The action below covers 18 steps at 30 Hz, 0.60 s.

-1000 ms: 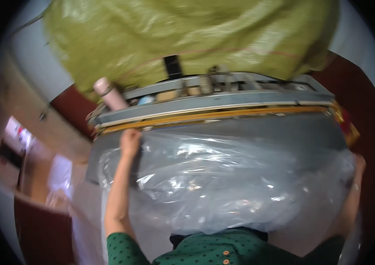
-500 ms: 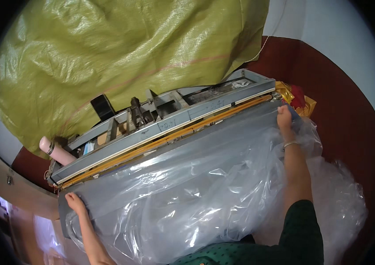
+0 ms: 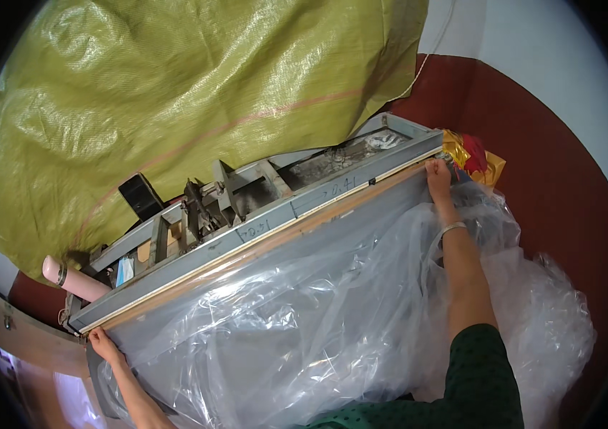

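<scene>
Now, nearest of all, comes the dark green dotted sleeve (image 3: 483,365), and beyond it a broad spread of clear plastic film (image 3: 297,314), glossy and creased, lying across the grey desk (image 3: 98,379), with a loose heap of it bunched off to the right. Both hands have moved up since half a second ago! The left hand (image 3: 106,347), fingers curled tight, pinches the film at the near left end of the grey metal frame (image 3: 268,227); the right hand (image 3: 438,177), a bangle (image 3: 454,227) on its wrist, is closed on the film's edge at the frame's other end. And look at the orange strip (image 3: 383,189) along the frame: bare and bright a moment ago, it's now paler under the film, which is drawn right up to the frame. Past that, the frame's open bays hold dark metal parts, with a pink bottle (image 3: 82,280) leaning at its left end and a flat black object (image 3: 141,196) propped at the back. Gold and red wrapping (image 3: 481,163) sits at the right end. Behind everything hangs a big yellow-green woven sheet (image 3: 247,93), and farther out, the wall (image 3: 533,143), dark red below, pale above.
</scene>
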Motion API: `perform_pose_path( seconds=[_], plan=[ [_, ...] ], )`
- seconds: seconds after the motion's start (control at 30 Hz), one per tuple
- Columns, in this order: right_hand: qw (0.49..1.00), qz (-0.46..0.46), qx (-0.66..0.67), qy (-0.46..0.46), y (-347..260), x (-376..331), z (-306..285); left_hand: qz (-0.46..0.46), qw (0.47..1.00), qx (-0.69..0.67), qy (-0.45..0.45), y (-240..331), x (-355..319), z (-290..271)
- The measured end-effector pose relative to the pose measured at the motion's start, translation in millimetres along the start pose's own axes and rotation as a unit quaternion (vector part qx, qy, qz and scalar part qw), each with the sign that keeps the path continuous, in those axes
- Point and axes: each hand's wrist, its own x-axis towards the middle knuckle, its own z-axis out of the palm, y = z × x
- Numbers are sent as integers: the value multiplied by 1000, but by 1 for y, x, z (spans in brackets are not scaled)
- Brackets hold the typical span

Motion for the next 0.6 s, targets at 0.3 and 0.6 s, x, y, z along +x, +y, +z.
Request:
perform_pose_path(
  seconds=[0.3, 0.6],
  plan=[
    [997, -40, 24, 64, 0, 4, -5, -20, 999, 21, 32, -11, 7, -16],
    [991, 44, 128, -17, 3, 0, -26, -10, 994, 91, 59, 12, -3, 3]
  ],
)
